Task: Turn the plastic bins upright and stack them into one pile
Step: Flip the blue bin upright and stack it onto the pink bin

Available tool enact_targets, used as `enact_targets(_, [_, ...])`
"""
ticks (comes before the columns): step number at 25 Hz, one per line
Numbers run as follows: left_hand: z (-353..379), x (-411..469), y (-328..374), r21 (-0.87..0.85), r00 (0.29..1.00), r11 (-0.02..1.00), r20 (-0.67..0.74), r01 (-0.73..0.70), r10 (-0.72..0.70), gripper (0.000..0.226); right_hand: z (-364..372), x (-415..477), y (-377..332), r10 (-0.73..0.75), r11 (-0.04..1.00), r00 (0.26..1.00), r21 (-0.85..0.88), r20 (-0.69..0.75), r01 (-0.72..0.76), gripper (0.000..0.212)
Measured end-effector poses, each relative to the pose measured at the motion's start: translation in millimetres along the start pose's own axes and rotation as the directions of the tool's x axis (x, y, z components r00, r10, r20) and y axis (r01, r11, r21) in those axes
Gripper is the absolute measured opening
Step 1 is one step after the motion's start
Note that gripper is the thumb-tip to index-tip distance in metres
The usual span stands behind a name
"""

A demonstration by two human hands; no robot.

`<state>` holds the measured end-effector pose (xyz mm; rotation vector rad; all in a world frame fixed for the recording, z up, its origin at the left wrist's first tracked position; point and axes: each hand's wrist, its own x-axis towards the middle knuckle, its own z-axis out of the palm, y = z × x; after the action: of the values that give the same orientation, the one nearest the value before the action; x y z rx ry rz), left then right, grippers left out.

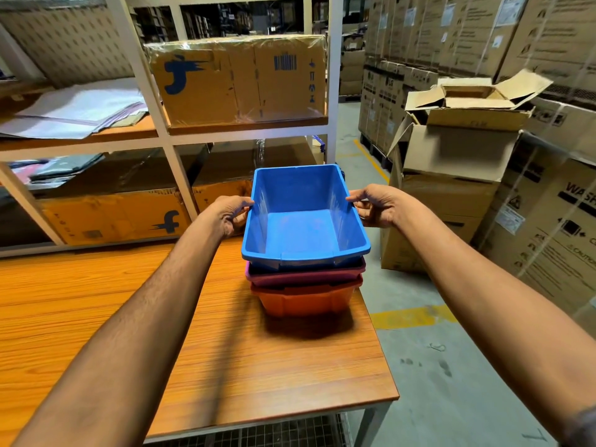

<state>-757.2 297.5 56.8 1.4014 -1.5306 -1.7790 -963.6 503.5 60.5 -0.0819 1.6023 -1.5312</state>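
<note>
- The blue bin point(303, 233) was seen upright, mouth up, on top of the pile by the right edge of the wooden table point(225, 350), toward its far right corner.
- Its left rim was gripped by the left hand point(230, 214), with the thumb laid over the lip and the fingers curled against the outer wall.
- The opposite rim was pinched in the same way by the right hand point(375, 206), so the hands were held apart, one clamped on each long side.
- Beneath it, a magenta bin point(303, 275) was nested into an orange bin point(303, 301), and the orange one was set on the tabletop.
- Three bins could be counted in one pile, all upright, and no further bin was caught in view.
- The task was judged all but done, with only a last settling of the blue bin and the letting go left.
- Whether the blue bin was fully seated could not be told, though its near end looked to be down on the magenta rim.
- A shelf rack point(167, 137) loaded with cardboard boxes point(238, 79) was seen behind the table.
</note>
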Motion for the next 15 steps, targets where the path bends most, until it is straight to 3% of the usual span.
enact_targets(4, [-2, -14, -4, -0.04, 0.998, 0.997, -0.009, -0.064, 0.063, 0.027, 4, -4, 4, -0.093, 0.991, 0.995, -0.099, -0.031, 0.09, 0.028])
enact_targets(7, [-7, -31, -10, -0.102, 0.987, 0.983, -0.057, -0.154, 0.149, 0.032, 5, -23, 10, -0.248, 0.953, 0.964, -0.2, -0.094, 0.225, 0.037])
enact_targets(12, [-18, -84, -42, -0.016, 0.861, 0.874, -0.183, -0.485, 0.475, 0.033, 5, -66, 36, -0.579, 0.787, 0.81, -0.32, -0.09, 0.527, 0.04])
enact_targets(15, [-18, -122, -69, 0.03, 0.787, 0.809, -0.211, -0.587, 0.579, 0.032, 7, -92, 60, -0.702, 0.653, 0.712, -0.405, -0.008, 0.639, 0.035])
